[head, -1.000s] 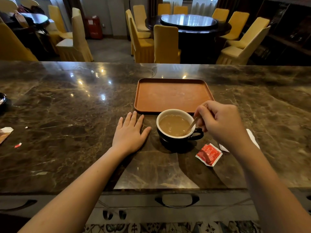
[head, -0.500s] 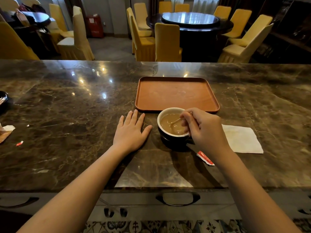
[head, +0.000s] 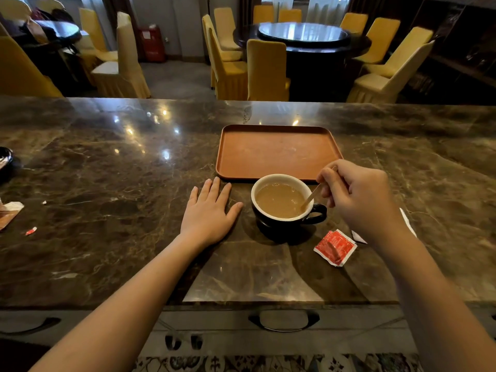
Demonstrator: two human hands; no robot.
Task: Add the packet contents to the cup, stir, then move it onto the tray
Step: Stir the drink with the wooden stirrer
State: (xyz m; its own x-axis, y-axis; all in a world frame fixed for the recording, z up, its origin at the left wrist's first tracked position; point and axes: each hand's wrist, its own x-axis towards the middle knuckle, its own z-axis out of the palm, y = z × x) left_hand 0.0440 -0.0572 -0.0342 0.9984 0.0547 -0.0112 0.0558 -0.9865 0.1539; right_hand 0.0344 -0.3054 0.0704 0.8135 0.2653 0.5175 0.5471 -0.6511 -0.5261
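Note:
A black cup [head: 279,224] with a white inside stands on the marble counter, full of light brown drink, its handle pointing right. My right hand [head: 357,200] is to the right of the cup and pinches a thin wooden stir stick [head: 311,196] whose lower end dips into the drink at the right side. My left hand [head: 210,213] lies flat on the counter just left of the cup, fingers spread. The torn red packet [head: 335,247] lies in front of the cup, to its right. The orange-brown tray [head: 276,151] sits just behind the cup with nothing on it.
A white napkin [head: 408,222] is mostly hidden under my right wrist. Wrapper scraps [head: 10,213] and a small red bit [head: 31,231] lie at the far left, near a dark dish [head: 5,161]. Yellow chairs and round tables stand beyond the counter. Drawer handles run below the front edge.
My right hand swung from over the cup's near right rim out to the right, carrying the stick to the right side of the drink. The packet is uncovered again. The left hand stayed put.

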